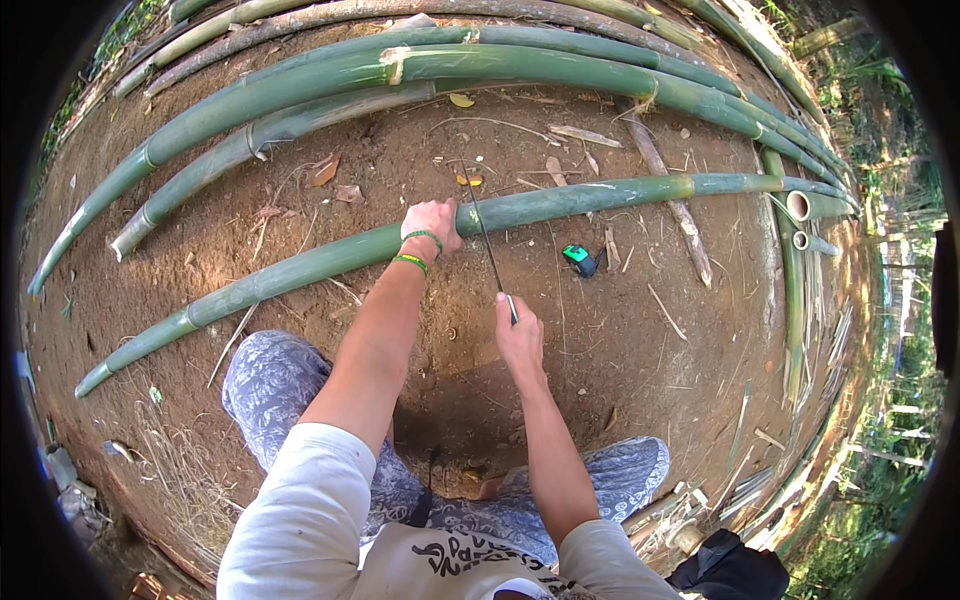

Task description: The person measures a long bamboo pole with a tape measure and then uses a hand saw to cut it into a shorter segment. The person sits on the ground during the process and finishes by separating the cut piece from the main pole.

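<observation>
A long green bamboo pole (590, 196) lies across the ground in front of me. My left hand (432, 225) is closed around it, left of centre, with green and yellow bands on the wrist. My right hand (520, 343) grips the handle of a hand saw (487, 243), below the pole. The saw's thin dark blade crosses over the pole just right of my left hand, beside a pale scraped spot. Its teeth are too small to make out. A small green and black tape measure (579, 261) rests on the soil right of the blade.
Thicker bamboo poles (300, 88) lie beyond, with more poles (350, 12) behind them. A dry branch (668, 190) passes under the pole. Cut bamboo tubes (798, 206) stand out at the right, near split strips (838, 335). A black bag-like thing (728, 568) sits lower right.
</observation>
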Available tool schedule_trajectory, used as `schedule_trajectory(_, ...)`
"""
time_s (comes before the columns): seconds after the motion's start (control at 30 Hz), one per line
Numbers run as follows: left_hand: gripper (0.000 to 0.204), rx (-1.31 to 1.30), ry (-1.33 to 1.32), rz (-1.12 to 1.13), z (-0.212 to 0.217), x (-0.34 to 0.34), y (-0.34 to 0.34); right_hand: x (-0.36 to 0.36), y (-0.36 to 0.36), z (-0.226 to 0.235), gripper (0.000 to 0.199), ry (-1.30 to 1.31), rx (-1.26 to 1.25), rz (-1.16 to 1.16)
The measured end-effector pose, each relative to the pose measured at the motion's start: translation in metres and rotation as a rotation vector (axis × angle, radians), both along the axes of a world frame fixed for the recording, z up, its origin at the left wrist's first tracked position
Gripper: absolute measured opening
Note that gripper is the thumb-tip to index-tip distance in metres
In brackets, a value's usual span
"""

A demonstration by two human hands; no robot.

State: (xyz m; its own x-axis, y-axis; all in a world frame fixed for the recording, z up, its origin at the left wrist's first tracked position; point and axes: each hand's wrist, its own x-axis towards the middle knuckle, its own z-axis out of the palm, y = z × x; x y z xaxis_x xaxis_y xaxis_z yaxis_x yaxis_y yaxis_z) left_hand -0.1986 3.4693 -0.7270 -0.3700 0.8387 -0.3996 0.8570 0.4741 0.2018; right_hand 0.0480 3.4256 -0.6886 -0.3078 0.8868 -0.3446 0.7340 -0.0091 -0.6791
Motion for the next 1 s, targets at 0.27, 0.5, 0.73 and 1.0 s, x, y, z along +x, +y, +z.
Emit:
schedule_trajectory(0.27,0.048,-0.007,-0.009,0.005,-0.004,-0.002,0.0,0.006,-0.007,-0.005,0.044,-0.001,0.001,0.016)
schedule_trajectory(0.5,0.052,0.003,0.002,0.02,-0.006,-0.004,-0.001,-0.019,0.007,-0.023,0.047,-0.045,0.096,0.092)
schedule_trajectory(0.73,0.053,-0.016,-0.028,-0.022,-0.001,0.004,0.009,-0.053,0.046,-0.029,0.046,-0.022,0.185,0.072)
schedule_trajectory(1.0,0.051,-0.029,-0.034,0.019,-0.012,-0.009,-0.004,0.006,-0.008,-0.022,0.047,-0.019,0.059,0.082)
